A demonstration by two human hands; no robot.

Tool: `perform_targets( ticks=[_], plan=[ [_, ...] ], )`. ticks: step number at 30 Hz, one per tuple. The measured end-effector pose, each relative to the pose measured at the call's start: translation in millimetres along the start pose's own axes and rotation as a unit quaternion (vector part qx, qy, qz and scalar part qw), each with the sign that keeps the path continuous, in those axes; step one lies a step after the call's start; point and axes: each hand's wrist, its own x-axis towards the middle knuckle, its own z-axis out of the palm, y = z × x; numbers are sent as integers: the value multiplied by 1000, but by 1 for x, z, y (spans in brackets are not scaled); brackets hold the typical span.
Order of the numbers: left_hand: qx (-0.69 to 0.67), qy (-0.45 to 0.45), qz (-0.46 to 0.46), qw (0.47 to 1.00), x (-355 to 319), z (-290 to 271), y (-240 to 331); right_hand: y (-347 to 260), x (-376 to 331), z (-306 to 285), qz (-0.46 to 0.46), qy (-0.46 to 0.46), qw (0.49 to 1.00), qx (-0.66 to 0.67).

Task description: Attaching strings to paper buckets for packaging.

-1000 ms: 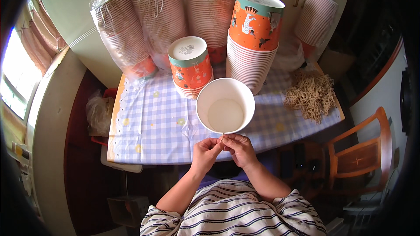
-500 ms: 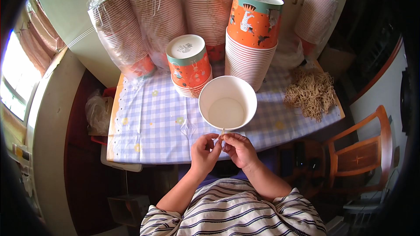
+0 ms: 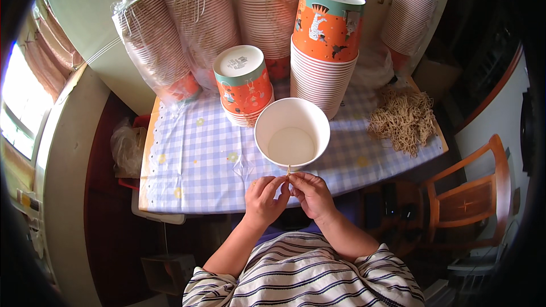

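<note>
A white-lined paper bucket [image 3: 292,139] sits upright near the table's front edge, tilted so its hollow inside faces me. Just in front of its lower rim, my left hand [image 3: 264,196] and my right hand [image 3: 311,193] meet with fingertips pinched together. Between them a thin tan cord [image 3: 289,169] pokes up against the bucket's front. How far the cord runs inside my fingers is hidden. Behind the bucket, to the left, stands a short upside-down stack of orange and green paper buckets [image 3: 244,88]; a taller such stack [image 3: 325,59] rises behind it to the right.
Plastic-wrapped bucket stacks [image 3: 152,40] line the back of the table. A tangled heap of tan cords [image 3: 402,122] lies at the right on the blue checked tablecloth [image 3: 193,182]. A wooden chair [image 3: 466,199] stands at the right, and a bagged box [image 3: 128,148] is beside the table's left edge.
The bucket appears slightly further left, as do the stacks, from a small view shift. My pinched fingers have moved up slightly, and the cord stands straighter between them.
</note>
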Motion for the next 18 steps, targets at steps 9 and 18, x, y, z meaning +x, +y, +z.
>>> perform_targets(
  ticks=[9,18],
  plan=[
    [-11,-10,-3,1000,4,-1,0,-2,1,0,-30,11,998,-62],
    [-5,-24,9,1000,4,-1,-1,-3,3,-5,-61,-9,992,-111]
  ],
)
